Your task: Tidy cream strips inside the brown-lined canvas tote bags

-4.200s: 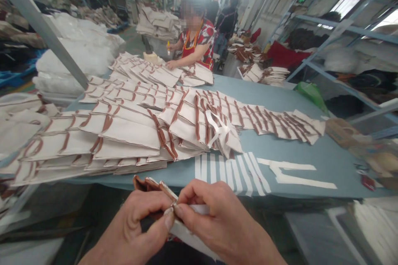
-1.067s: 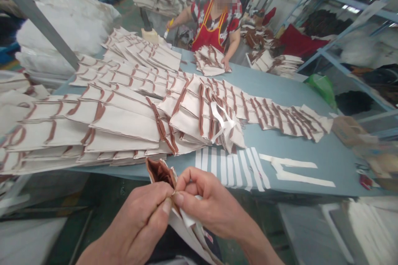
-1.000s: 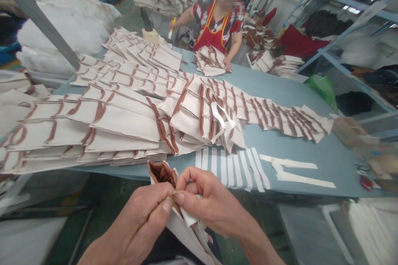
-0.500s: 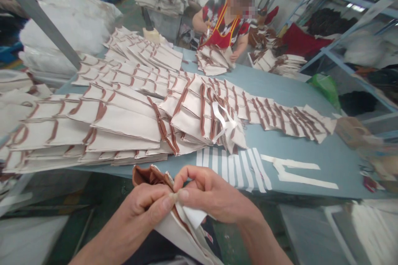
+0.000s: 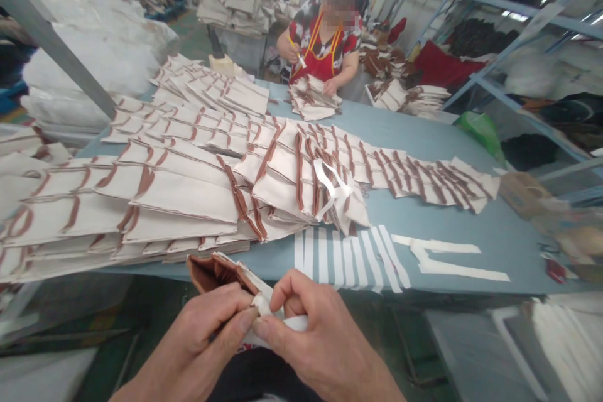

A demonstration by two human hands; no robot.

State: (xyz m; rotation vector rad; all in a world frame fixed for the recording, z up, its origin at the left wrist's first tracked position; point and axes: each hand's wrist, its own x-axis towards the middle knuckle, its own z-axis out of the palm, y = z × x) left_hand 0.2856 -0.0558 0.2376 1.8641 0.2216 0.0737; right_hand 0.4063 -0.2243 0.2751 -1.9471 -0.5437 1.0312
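One unfinished, seemingly: pinching tight cloth piece (image 5: pixel 203 273) in left hand (image 5: pixel 202 333), strip (image 5: pixel 296 323) in right hand (image 5: pixel 320 326); beyond right, unused strips (image 5: pixel 348 260).

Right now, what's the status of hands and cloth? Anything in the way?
Left hand, right hand: both pinching cloth. Gaping, brown inside. Strips beyond, on table. Nothing visibly blocking.

White strip (image 5: pixel 296 323) against brown-lined cloth (image 5: pixel 210 270)

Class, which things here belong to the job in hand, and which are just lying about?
Likely job things:
held brown-edged piece
held white strip
laid-out white strips
stacked cream pieces

Apparently just lying about:
green plastic
cardboard box
red cloth
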